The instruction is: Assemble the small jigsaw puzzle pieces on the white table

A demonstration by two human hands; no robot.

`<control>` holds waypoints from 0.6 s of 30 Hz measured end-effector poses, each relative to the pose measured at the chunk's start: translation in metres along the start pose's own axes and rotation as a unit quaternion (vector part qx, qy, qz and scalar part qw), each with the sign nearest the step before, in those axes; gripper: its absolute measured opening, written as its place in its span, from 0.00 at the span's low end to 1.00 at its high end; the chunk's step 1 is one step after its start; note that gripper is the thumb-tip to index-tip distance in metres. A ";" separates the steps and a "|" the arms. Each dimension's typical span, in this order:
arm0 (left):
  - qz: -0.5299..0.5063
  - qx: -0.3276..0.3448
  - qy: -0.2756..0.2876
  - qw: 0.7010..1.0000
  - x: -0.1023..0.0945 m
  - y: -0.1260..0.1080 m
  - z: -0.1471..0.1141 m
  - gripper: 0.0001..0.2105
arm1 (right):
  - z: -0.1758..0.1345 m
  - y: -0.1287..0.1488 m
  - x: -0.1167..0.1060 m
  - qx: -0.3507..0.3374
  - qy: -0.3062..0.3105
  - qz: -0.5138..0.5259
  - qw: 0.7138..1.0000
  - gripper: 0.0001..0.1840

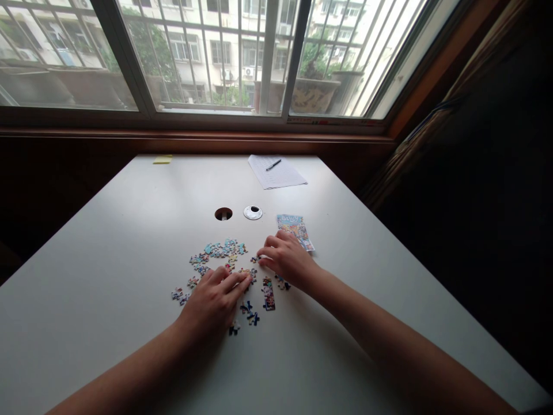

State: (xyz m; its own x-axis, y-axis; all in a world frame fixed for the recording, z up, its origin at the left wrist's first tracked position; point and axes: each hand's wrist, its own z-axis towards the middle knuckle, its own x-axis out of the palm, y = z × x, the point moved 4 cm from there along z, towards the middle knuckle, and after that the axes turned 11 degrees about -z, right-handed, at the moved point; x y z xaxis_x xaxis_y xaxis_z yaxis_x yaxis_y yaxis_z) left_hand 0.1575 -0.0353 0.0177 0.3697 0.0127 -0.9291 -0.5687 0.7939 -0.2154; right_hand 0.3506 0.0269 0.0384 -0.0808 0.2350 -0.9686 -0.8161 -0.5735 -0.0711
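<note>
Small jigsaw pieces (224,249) lie loose in a cluster on the white table. My left hand (216,297) rests over the near left part of them, fingers stretched out and its fingertips touching a patch of colourful pieces (253,273); what lies under the palm is hidden. My right hand (287,259) is curled to the right of the cluster, with thumb and fingertips around the edge of a small dark jigsaw piece (254,260). A narrow strip of joined pieces (268,294) lies between the hands, nearer to me. Dark-blue pieces (249,312) are beside my left hand.
A colourful picture sheet (300,230) lies just beyond my right hand. Farther back are a round cable hole (223,214), its silver cover (253,212), papers (276,176) with a pen (273,165), and yellow sticky notes (163,159). A barred window stands behind the table (108,259).
</note>
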 end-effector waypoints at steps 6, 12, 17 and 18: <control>-0.013 0.003 -0.009 1.000 0.000 0.000 0.001 0.23 | 0.006 0.003 0.004 0.044 0.021 0.041 0.998 0.04; -0.027 0.008 -0.025 0.999 -0.002 0.000 0.002 0.20 | 0.004 0.002 0.009 0.057 0.033 0.064 0.996 0.03; -0.032 0.010 -0.031 0.999 -0.003 0.000 0.002 0.21 | -0.003 0.000 0.011 0.061 0.017 0.087 0.994 0.03; -0.033 0.009 -0.032 0.999 -0.003 0.000 0.002 0.21 | -0.004 -0.001 0.012 0.061 0.013 0.092 0.994 0.03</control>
State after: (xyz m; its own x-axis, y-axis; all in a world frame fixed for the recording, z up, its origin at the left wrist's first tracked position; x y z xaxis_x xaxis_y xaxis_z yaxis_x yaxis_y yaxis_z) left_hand 0.1580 -0.0339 0.0213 0.4528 -0.0019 -0.8916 -0.5280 0.8052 -0.2698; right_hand 0.3527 0.0269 0.0262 -0.2219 0.1139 -0.9684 -0.8527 -0.5044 0.1361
